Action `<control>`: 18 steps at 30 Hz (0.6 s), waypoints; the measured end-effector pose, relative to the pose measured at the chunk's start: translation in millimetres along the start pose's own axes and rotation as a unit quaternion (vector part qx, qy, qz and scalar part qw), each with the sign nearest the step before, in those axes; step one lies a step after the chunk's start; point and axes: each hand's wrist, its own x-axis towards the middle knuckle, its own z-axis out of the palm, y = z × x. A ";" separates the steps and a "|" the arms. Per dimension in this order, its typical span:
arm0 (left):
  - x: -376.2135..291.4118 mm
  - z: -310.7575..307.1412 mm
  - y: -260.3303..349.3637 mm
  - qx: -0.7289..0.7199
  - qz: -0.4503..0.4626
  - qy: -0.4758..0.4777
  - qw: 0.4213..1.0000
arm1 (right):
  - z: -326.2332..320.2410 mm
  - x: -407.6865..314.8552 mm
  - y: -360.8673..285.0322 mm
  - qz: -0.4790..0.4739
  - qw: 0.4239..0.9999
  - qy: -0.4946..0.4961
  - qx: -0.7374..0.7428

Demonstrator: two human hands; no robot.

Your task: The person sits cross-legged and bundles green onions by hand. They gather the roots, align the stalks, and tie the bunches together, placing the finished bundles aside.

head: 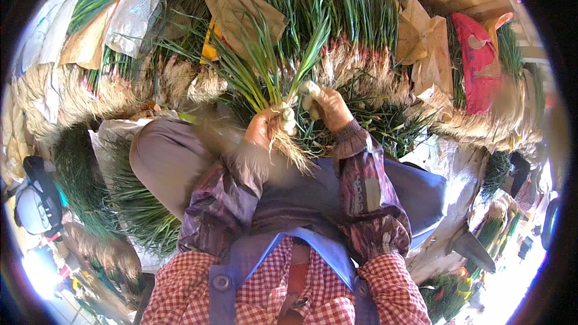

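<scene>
My left hand [265,127] is closed around a small bunch of green onion-like plants [266,72]. Their leaves fan up and away from me, and pale stringy roots [291,149] hang below the fist. Just right of the bunch is my right hand [329,106], its fingers curled beside the stem of one stalk [311,56] that leans right. Whether those fingers grip that stalk is hard to see. White coverings wrap fingertips on both hands. Beneath them lie loose green leaves [384,122].
Rows of similar plants [356,54] with reddish bases and long roots stand ahead. Brown paper [246,20], a torn brown sack [424,49] and a red sack piece [476,63] lie among them. More greens [144,198] are at left. My bent knee [167,162] is close by.
</scene>
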 end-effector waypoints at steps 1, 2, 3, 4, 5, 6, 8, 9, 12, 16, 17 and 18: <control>-0.3 1.2 0.2 0.016 0.004 0.024 1.000 | 12.7 5.0 -7.8 -0.021 0.996 0.029 0.081; -1.1 2.1 -0.3 0.032 0.009 0.048 0.998 | 21.9 7.6 -14.2 -0.004 0.996 0.024 0.080; -2.5 2.6 -0.2 0.047 0.020 0.069 0.996 | 30.3 11.3 -17.2 -0.001 0.995 0.028 0.093; -3.5 2.4 -1.3 0.059 0.032 0.089 0.994 | 33.4 11.6 -18.4 -0.024 0.996 0.041 0.082; -5.9 1.9 -3.6 0.069 0.043 0.110 0.991 | 37.3 13.4 -15.9 -0.029 0.996 0.051 0.067; -4.5 1.2 -2.5 0.070 0.030 0.071 0.995 | 38.7 14.0 -11.2 -0.038 0.995 0.070 0.065; -2.2 -0.7 -4.6 0.069 0.018 0.128 0.989 | 39.4 15.4 3.0 -0.057 0.992 0.116 -0.003; 0.6 -1.7 -5.1 0.070 0.013 0.155 0.985 | 38.2 17.3 10.5 -0.068 0.980 0.165 -0.085; 6.8 -3.9 -9.4 0.084 0.039 0.114 0.989 | 40.4 26.9 34.9 -0.139 0.849 0.327 -0.392; -0.6 -2.0 -5.7 0.020 0.016 0.040 0.999 | 9.5 31.9 44.8 -0.062 0.797 0.428 -0.421; -6.5 -0.4 -3.6 0.003 0.004 -0.008 1.000 | -6.4 23.9 43.4 0.076 0.834 0.392 -0.382; -9.1 2.4 0.4 0.022 0.002 -0.045 0.999 | -14.0 18.1 45.2 0.109 0.845 0.166 -0.496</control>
